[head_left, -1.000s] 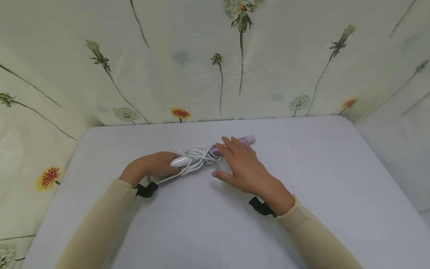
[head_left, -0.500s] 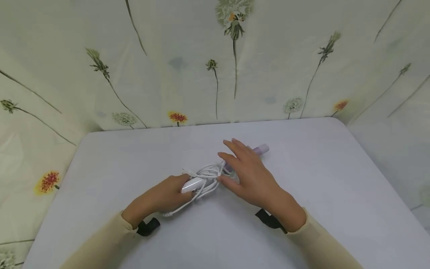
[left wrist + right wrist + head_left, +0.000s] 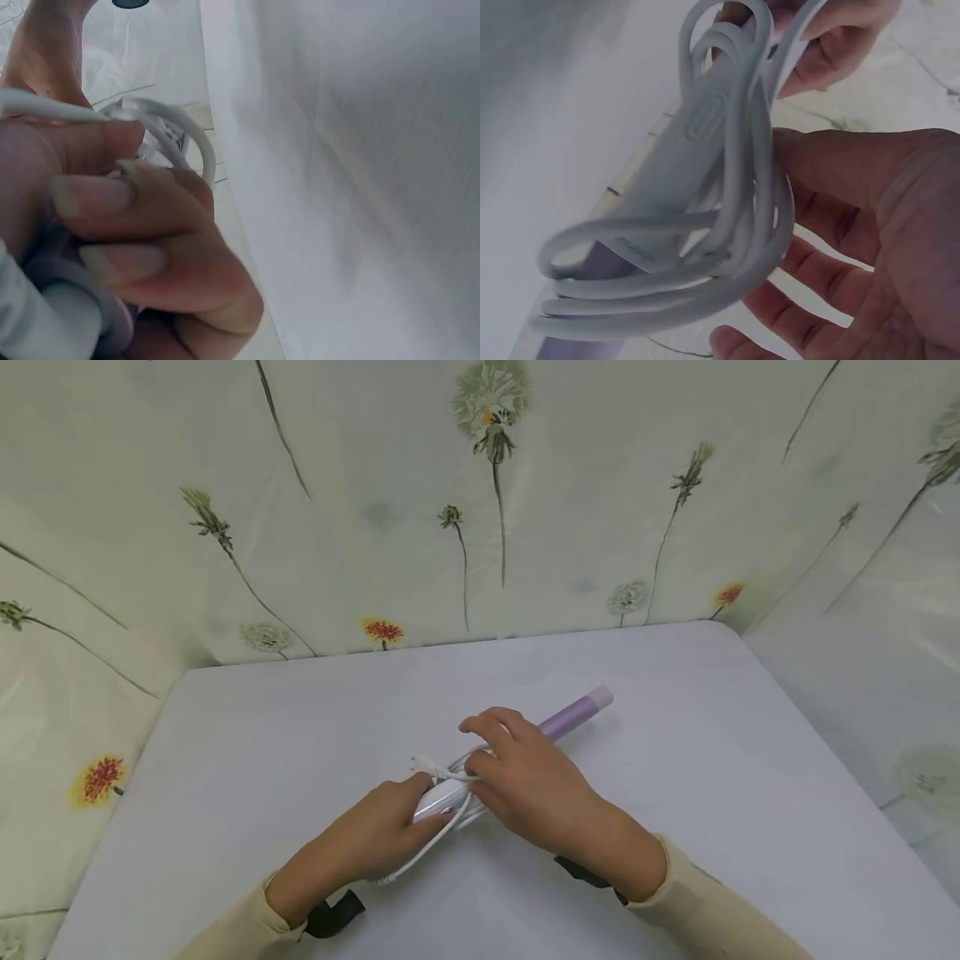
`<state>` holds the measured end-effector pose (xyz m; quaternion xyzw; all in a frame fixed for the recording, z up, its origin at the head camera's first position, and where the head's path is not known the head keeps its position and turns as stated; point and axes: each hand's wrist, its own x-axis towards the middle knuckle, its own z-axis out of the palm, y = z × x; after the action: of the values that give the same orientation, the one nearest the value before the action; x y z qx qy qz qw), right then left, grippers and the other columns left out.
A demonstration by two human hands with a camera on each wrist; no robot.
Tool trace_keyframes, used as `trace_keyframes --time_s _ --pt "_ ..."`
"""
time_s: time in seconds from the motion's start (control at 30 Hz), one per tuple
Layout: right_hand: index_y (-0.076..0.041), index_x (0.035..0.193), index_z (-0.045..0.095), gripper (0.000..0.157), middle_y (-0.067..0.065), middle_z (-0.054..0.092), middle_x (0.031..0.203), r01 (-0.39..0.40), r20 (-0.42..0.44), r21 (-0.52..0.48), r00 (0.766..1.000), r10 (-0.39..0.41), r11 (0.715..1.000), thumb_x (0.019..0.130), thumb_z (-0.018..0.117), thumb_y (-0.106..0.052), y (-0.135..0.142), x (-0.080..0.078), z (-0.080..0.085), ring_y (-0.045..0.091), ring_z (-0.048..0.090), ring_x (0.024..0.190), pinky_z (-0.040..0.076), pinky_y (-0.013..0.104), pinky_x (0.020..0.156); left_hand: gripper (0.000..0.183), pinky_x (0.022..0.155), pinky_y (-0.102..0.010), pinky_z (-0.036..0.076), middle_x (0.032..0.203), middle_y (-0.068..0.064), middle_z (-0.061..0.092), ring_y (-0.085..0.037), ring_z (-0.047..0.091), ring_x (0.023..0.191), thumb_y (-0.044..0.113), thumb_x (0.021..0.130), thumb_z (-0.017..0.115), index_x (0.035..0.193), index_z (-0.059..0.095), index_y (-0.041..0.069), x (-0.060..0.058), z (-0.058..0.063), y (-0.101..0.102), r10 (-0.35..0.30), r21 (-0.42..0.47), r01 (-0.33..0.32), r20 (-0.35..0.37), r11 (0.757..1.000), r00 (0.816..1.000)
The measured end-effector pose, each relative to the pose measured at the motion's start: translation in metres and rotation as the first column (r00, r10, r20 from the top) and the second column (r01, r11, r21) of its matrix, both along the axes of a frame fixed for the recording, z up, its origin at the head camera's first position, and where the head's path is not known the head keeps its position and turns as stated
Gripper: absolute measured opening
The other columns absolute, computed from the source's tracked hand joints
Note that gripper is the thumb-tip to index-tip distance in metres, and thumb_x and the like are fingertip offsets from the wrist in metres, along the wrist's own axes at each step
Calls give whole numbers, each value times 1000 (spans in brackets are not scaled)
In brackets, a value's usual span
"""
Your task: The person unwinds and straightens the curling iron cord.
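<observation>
A hair curling iron has a purple barrel (image 3: pixel 572 717) with a pale tip and a white handle (image 3: pixel 660 169). My left hand (image 3: pixel 378 831) grips the handle near its cord end; the left wrist view shows fingers curled round it. A white power cord (image 3: pixel 649 324) is wound in several loops about the iron's middle. My right hand (image 3: pixel 543 789) pinches the cord loops, its thumb in front and the index finger behind. The other right fingers are loosely bent beside the bundle. The cord's end (image 3: pixel 422 766) sticks out above the left thumb.
A white-covered table (image 3: pixel 300 718) lies beneath the hands. Behind it hangs a flower-patterned cloth (image 3: pixel 360 543), which also rises at both sides. Dark wrist straps (image 3: pixel 333 914) show below the hands.
The curling iron has come nearer to me and its barrel points further up and right. My right hand has moved from over the barrel to the cord loops, its fingers closing in on them.
</observation>
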<state>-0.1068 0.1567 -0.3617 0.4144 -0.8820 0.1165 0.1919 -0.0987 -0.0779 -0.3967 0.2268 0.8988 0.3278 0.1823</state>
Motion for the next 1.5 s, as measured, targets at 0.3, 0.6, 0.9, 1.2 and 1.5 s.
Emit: trace_keyframes --time_s 0.3,0.6,0.9,1.2,1.5 --pt "-14 94 73 9 5 63 133 19 -7 35 1000 -19 999 89 79 -9 4 6 0 29 52 125 45 42 103 39 59 -32 49 83 2 62 -12 57 67 38 104 64 121 58 4 5 -5 -4 -40 24 40 -15 999 999" --pt "-14 117 72 30 -9 64 93 50 84 -359 996 -21 932 89 81 -7 43 21 2 10 52 90 30 38 80 34 55 -31 49 82 2 62 -12 57 63 37 104 65 116 60 6 -1 -1 -16 28 89 -27 -10 996 1000" --pt "-31 106 72 33 -7 60 130 72 178 -334 984 -12 940 88 79 -5 88 43 -2 24 43 122 27 49 94 25 58 -34 53 89 -1 63 -18 59 71 35 106 63 115 60 12 1 10 -35 62 166 -67 35 984 997" --pt "-19 119 77 34 -5 65 115 242 342 -178 924 -171 954 95 70 4 123 23 -22 19 58 103 53 37 81 21 60 -33 54 91 -4 61 -21 59 76 31 105 66 114 62 13 7 14 -46 17 237 -32 69 971 998" --pt "-1 120 72 20 15 74 113 409 676 -446 737 0 796 107 61 -11 137 -49 -35 22 69 102 55 30 86 20 61 -31 53 90 4 64 -14 60 76 35 103 67 111 64 17 9 15 -41 -102 213 89 54 973 993"
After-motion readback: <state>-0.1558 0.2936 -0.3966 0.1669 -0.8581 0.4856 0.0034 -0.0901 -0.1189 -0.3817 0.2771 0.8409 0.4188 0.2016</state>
